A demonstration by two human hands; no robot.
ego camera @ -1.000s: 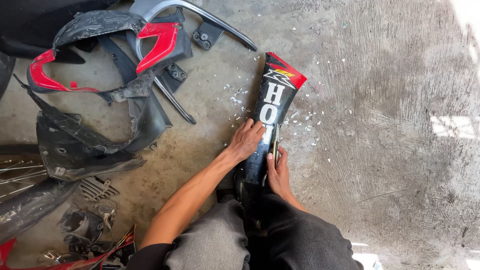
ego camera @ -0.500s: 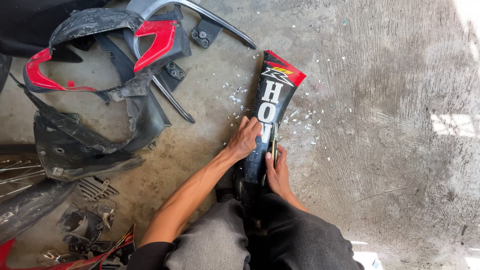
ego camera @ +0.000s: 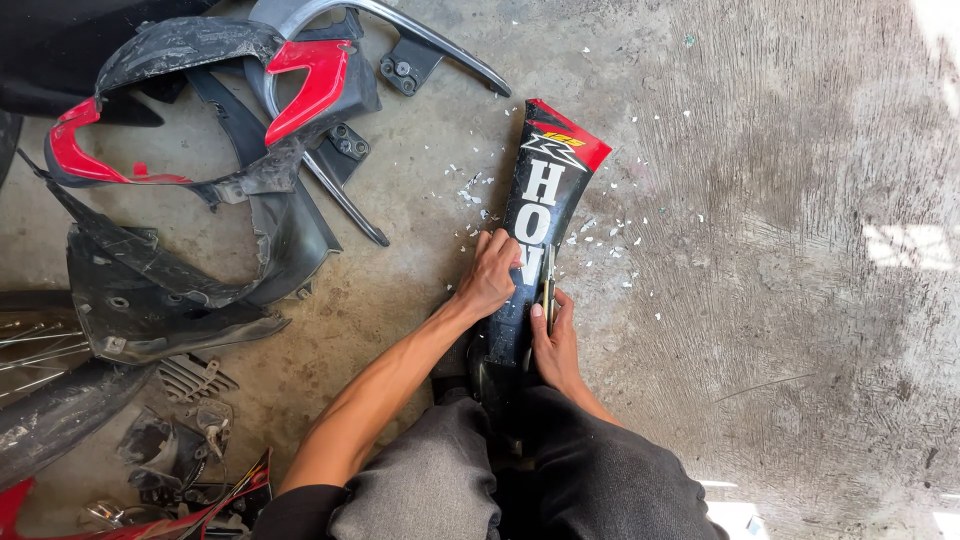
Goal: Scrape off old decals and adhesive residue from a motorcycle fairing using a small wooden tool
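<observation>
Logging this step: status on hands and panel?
Left hand pressing black panel. Right hand holding thin tool against it. White flakes scattered around.

White letter decal on black-red panel (ego camera: 545,200).

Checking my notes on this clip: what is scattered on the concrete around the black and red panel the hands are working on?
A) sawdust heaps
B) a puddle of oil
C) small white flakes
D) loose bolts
C: small white flakes dot the concrete floor on both sides of the black and red panel.
</observation>
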